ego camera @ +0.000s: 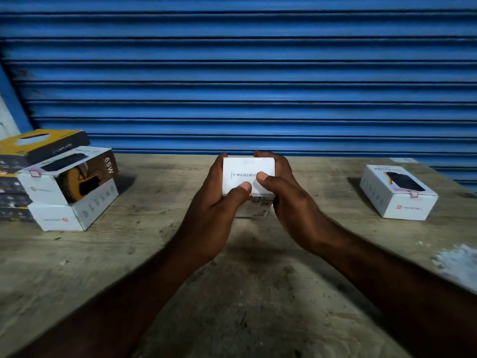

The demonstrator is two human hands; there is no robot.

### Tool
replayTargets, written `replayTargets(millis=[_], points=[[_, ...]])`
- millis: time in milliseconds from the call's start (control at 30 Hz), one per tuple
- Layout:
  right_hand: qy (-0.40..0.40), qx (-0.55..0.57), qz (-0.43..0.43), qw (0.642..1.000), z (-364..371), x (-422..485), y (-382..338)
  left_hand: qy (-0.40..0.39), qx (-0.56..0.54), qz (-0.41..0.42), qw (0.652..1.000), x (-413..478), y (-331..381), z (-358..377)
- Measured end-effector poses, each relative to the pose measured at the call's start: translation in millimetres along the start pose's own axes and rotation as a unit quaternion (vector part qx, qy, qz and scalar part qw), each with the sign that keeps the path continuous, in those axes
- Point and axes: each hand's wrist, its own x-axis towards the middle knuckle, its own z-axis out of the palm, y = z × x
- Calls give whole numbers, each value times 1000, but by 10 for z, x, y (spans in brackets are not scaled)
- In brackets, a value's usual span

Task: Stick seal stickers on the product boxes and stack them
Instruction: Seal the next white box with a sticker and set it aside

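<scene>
Held box: white Portronics box (pixel 247 174), gripped by left hand (pixel 219 202) and right hand (pixel 286 202), thumbs on top.
Right of hands: sealed Portronics box (pixel 398 193).

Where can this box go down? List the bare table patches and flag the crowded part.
Bare table lies between the left stack and the held box, between that box and the lone right box, and across the whole near side. Crowded: the left edge, where the stack sits.
</scene>
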Motion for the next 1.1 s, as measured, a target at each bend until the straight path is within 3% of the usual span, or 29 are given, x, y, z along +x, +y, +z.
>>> replayTargets(millis=[300,467,567,633,800,1100], points=[[16,-60,6,998,-15,-21,-106,-17,-68,-47,996,47,7,-104],[35,8,27,999,-27,13,-102,-42,167,34,984,19,59,-126],[12,73,39,997,-23,8,-132,-6,244,77,967,10,135,-150],[-19,39,29,999,-10,-13,-155,8,280,93,955,29,168,-193],[-38,-145,-37,988,68,-37,-286,11,225,75,971,89,138,-316],[-7,-122,-24,992,21,-84,-310,-101,219,71,968,66,152,-332]])
